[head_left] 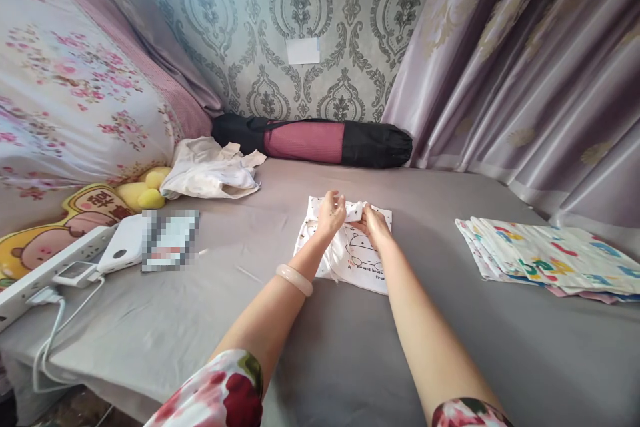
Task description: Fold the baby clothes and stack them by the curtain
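Observation:
A small white garment (364,265) with a bear outline, printed lettering and thin ties lies partly folded on the grey sheet. Across its upper part, a folded strip of the same dotted cloth runs between my hands. My left hand (331,215), with a pale bangle (295,278) on the wrist, is curled at the left end of this strip; some of its fingers are hidden. My right hand (375,221) pinches the strip's right end, thumb on top.
Folded colourful cloths (565,257) are stacked at right. A crumpled white garment (210,170), yellow plush (150,190), power strip (90,247), white device (125,243) and blurred packet (173,240) are at left. A black and maroon rolled bag (310,140) lies along the wall.

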{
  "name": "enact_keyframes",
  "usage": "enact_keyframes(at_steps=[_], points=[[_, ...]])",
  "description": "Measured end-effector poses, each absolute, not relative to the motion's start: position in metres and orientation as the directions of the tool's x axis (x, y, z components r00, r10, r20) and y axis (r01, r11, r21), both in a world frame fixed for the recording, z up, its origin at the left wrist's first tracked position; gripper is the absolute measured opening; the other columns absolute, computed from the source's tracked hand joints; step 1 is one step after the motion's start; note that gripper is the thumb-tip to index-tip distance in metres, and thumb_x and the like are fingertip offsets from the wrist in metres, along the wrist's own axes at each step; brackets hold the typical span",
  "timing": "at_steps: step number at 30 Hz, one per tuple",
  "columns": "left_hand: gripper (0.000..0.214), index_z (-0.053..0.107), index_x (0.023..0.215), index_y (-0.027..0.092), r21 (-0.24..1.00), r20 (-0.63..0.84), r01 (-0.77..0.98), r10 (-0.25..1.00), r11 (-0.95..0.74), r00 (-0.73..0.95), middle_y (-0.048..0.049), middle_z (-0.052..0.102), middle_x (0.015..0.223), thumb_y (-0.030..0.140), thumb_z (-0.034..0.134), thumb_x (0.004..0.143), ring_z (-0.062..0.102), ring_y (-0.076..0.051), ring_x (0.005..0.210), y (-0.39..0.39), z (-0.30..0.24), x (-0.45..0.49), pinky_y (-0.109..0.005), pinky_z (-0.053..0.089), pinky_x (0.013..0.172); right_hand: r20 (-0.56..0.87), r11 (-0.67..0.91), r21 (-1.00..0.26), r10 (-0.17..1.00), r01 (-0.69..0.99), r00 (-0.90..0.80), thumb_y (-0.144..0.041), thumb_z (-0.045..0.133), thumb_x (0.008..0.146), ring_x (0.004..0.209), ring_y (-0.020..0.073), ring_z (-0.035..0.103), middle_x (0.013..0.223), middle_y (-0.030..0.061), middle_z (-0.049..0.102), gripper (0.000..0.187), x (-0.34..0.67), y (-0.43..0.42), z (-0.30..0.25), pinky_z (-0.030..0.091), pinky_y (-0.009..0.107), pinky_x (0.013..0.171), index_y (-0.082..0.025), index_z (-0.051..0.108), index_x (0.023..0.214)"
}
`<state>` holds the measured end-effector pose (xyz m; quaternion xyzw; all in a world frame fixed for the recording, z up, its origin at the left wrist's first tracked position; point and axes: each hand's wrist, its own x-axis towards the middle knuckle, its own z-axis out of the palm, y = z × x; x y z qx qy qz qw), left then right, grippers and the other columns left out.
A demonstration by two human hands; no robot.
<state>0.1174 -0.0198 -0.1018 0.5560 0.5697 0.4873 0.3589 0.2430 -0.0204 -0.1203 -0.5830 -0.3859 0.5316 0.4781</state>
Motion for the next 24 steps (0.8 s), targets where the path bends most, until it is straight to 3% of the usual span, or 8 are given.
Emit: enact_keyframes(at_steps=[6,9,12,15,17,19,24], points=[[0.042,0.049,0.127,0.02,0.838,0.165,0.543,0.972,-0.048,-0.17,-0.0069,0.069,0.115,0.01,0.037,0.088,0.06,-0.021,0.112,-0.022,-0.097,0.086,-0.035,0.045,0.095,-0.292,-0.282,-0.956,0.944,-0.085,0.153,-0.044,0.025,0.1,0.08,0.0187,0.07,0.098,0.0138,0.072,0.052,0.241,-0.02,-0.118,0.058,0.034,0.075,-0.01,0.058,0.119],[0.048,0.048,0.13,0.02,0.742,0.161,0.67,0.978,-0.03,-0.135,-0.0074,0.066,0.122,0.006,0.037,0.086,0.059,-0.023,0.114,-0.022,-0.1,0.075,-0.036,0.046,0.093,-0.301,-0.306,-0.952,0.934,-0.006,0.192,-0.046,0.018,0.099,0.081,0.0206,0.07,0.098,0.0143,0.072,0.058,0.241,-0.022,-0.112,0.057,0.035,0.075,-0.011,0.059,0.12],[0.045,0.047,0.132,0.018,0.627,0.192,0.776,0.98,-0.074,-0.062,-0.0106,0.064,0.125,0.009,0.035,0.089,0.059,-0.024,0.114,-0.022,-0.105,0.072,-0.035,0.048,0.09,-0.187,-0.281,-0.917,0.93,0.282,0.316,-0.047,0.016,0.098,0.089,0.0247,0.069,0.101,0.0145,0.072,0.061,0.24,-0.029,-0.105,0.054,0.037,0.08,-0.014,0.064,0.115],[0.039,0.049,0.129,0.017,0.483,0.272,0.854,0.96,-0.196,0.067,-0.0123,0.064,0.123,0.013,0.033,0.093,0.059,-0.023,0.115,-0.021,-0.109,0.076,-0.036,0.046,0.096,0.115,-0.178,-0.739,0.917,0.65,0.381,-0.041,0.023,0.098,0.103,0.0288,0.063,0.106,0.0162,0.069,0.053,0.235,-0.037,-0.102,0.048,0.039,0.09,-0.014,0.067,0.108],[0.036,0.051,0.126,0.016,0.388,0.33,0.875,0.93,-0.29,0.162,-0.0126,0.063,0.126,0.016,0.033,0.095,0.054,-0.024,0.122,-0.021,-0.111,0.08,-0.039,0.041,0.103,0.306,-0.041,-0.595,0.912,0.803,0.273,-0.031,0.028,0.097,0.114,0.0274,0.058,0.117,0.016,0.066,0.045,0.23,-0.041,-0.104,0.042,0.038,0.097,-0.013,0.065,0.115],[0.035,0.05,0.127,0.014,0.316,0.358,0.884,0.906,-0.345,0.225,-0.0129,0.059,0.133,0.021,0.033,0.097,0.046,-0.025,0.131,-0.022,-0.113,0.085,-0.042,0.034,0.11,0.4,0.107,-0.462,0.911,0.88,0.099,-0.023,0.03,0.095,0.128,0.0252,0.047,0.134,0.0135,0.058,0.044,0.225,-0.043,-0.108,0.033,0.038,0.107,-0.012,0.059,0.127],[0.045,0.044,0.138,0.012,0.194,0.311,0.911,0.904,-0.364,0.294,-0.0126,0.047,0.147,0.029,0.027,0.1,0.034,-0.026,0.141,-0.025,-0.125,0.087,-0.047,0.021,0.118,0.264,0.222,-0.253,0.952,0.942,-0.154,-0.026,0.027,0.098,0.146,0.0258,0.018,0.157,0.0069,0.029,0.052,0.219,-0.049,-0.117,0.009,0.048,0.118,-0.014,0.039,0.147]])
